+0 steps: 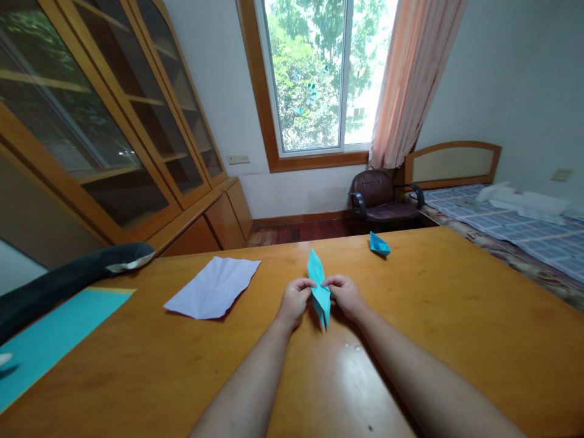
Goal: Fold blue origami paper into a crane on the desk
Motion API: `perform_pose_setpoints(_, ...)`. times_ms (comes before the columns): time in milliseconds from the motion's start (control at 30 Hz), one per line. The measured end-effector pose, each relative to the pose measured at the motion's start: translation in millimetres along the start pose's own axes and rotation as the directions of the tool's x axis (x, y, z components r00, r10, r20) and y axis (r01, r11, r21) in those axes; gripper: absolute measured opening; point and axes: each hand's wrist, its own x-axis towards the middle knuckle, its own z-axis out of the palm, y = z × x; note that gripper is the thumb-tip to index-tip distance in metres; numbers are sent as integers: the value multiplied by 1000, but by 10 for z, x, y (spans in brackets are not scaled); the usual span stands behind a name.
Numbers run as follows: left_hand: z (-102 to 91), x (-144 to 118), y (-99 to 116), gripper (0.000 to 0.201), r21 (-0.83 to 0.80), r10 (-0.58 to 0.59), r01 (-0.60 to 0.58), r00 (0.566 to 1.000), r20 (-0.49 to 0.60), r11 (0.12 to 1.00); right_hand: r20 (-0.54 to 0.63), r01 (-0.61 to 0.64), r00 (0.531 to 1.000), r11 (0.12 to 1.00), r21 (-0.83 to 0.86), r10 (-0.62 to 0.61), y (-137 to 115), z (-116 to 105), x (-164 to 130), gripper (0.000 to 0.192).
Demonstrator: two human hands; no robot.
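both hands, left hand (294, 299) and right hand (347, 295), fingers pinching a teal folded paper (318, 286) at its waist, just above the desk (456, 316). judgement: keep pinches symmetric, crease along the centreline. white creased sheet (214, 287) lies well left of the fingers.

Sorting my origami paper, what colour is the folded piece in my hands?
Teal-blue: the folded paper, pinched by both hands, shows best in the head view.

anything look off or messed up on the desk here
Nothing looks damaged or spilled. The creased white paper sheet lies askew on the wooden table, crumpled by old folds. The left hand and right hand pinch a narrow folded teal paper piece; a small folded blue paper shape sits apart.
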Motion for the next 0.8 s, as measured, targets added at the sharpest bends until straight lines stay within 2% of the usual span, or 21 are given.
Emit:
perform_pose_setpoints(233,-53,28,-51,11,88,13,-13,1000,2,996,15,-14,1000,999,-30,15,22,-24,13,13)
perform_pose_setpoints(433,-36,2,10,11,262,89,-92,996,24,961,34,5,999,999,-53,-4,15,-54,21,14)
perform_pose_setpoints(567,-33,9,-10,13,216,55,-64,997,46,974,22,12,1000,994,-110,-9,-18,-42,16,16)
perform_pose_setpoints(800,-51,70,-118,29,122,65,-59,997,-41,991,0,59,998,993,-98,-59,-13,-12,22,19)
